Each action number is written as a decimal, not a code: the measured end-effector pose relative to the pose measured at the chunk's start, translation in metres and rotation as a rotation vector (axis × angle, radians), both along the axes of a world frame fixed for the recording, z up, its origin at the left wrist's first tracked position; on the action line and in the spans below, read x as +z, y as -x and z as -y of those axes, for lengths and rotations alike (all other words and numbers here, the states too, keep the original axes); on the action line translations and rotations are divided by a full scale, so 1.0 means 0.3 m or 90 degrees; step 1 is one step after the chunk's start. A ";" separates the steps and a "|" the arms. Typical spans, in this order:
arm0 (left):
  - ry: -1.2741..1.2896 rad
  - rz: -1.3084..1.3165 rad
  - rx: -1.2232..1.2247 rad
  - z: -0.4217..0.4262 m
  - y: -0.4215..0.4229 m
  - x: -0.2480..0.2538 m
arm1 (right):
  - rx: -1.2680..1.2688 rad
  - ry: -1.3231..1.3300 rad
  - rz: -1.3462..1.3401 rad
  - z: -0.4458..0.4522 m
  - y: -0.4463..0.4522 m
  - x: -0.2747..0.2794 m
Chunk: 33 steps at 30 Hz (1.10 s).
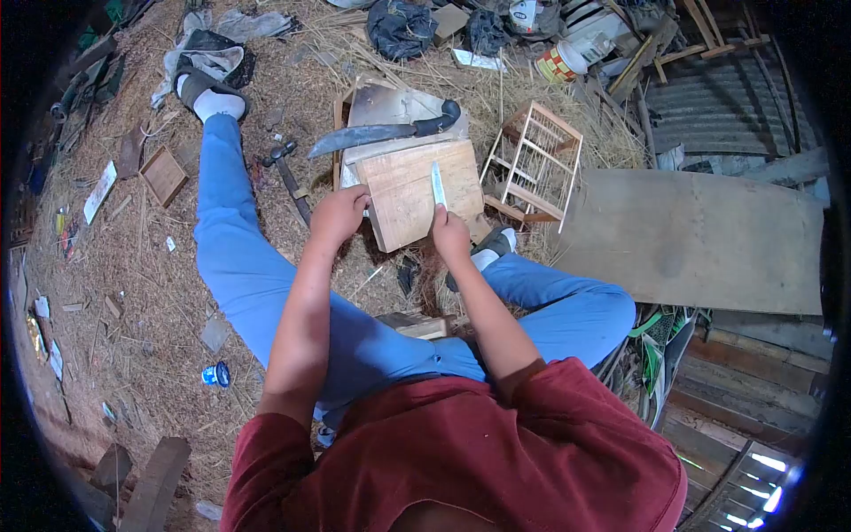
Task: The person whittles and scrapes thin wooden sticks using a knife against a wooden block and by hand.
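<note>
A small knife with a pale blade points away from me, its handle end wrapped in my right hand. The blade lies over a thick wooden board; whether it touches the wood I cannot tell. My left hand is closed at the board's left edge, fingertips pressed against it. Behind the board, a machete with a dark curved handle rests across a box-like support. A hammer lies on the ground to the left.
A small slatted wooden cage stands right of the board, beside a large flat sheet. A shallow wooden tray and a blue cup lie left. Black bags and a bucket sit at the back.
</note>
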<state>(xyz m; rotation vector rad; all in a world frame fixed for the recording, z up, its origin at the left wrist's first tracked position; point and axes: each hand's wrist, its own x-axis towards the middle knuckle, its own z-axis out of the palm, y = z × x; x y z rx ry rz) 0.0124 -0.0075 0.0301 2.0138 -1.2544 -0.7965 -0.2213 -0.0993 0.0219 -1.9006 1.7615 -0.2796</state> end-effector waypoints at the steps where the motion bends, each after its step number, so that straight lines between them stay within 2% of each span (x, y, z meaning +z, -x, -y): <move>1: -0.004 0.002 0.002 0.000 -0.001 0.006 | 0.000 -0.001 0.001 -0.020 -0.005 -0.001; 3: -0.008 0.001 0.000 -0.002 -0.003 0.019 | 0.174 0.032 -0.006 -0.083 -0.017 -0.008; 5: -0.012 -0.005 0.000 -0.002 0.004 0.019 | 0.163 0.008 -0.015 -0.076 -0.010 -0.011; 7: -0.016 0.003 0.001 0.001 0.005 0.012 | 0.060 -0.018 0.023 -0.029 -0.003 0.006; 10: -0.016 0.006 0.006 0.003 0.008 -0.001 | 0.133 -0.013 -0.033 -0.103 -0.032 0.015; 13: -0.017 0.002 0.014 0.007 0.010 -0.011 | 0.152 -0.020 0.001 -0.088 -0.030 0.040; 15: -0.021 -0.006 0.017 0.009 0.012 -0.005 | 0.105 -0.010 0.032 -0.069 -0.023 0.027; 18: -0.011 -0.021 0.020 0.009 0.010 -0.014 | 0.168 0.004 0.012 -0.132 -0.042 0.020; 21: -0.025 -0.021 0.018 0.015 0.016 -0.019 | 0.130 -0.005 0.045 -0.076 -0.022 0.041; 22: -0.054 -0.010 0.010 0.015 0.011 -0.023 | 0.064 -0.036 0.048 -0.063 -0.031 0.035; 23: -0.055 -0.010 0.009 0.012 0.011 -0.030 | 0.063 -0.037 0.048 -0.086 -0.034 0.025; 25: -0.044 -0.025 0.019 0.015 0.012 -0.031 | 0.161 -0.016 0.028 -0.141 -0.051 0.013; 27: -0.049 -0.017 0.018 0.016 0.018 -0.029 | 0.156 -0.043 0.008 -0.106 -0.040 0.032; 29: -0.054 -0.006 0.018 0.013 0.016 -0.019 | 0.061 -0.068 0.047 -0.077 -0.033 0.038; 30: -0.044 -0.008 0.020 0.011 0.019 -0.013 | 0.130 -0.017 0.031 -0.104 -0.034 0.011; 33: -0.028 -0.015 0.027 0.018 0.021 -0.021 | 0.228 -0.043 0.014 -0.159 -0.070 0.071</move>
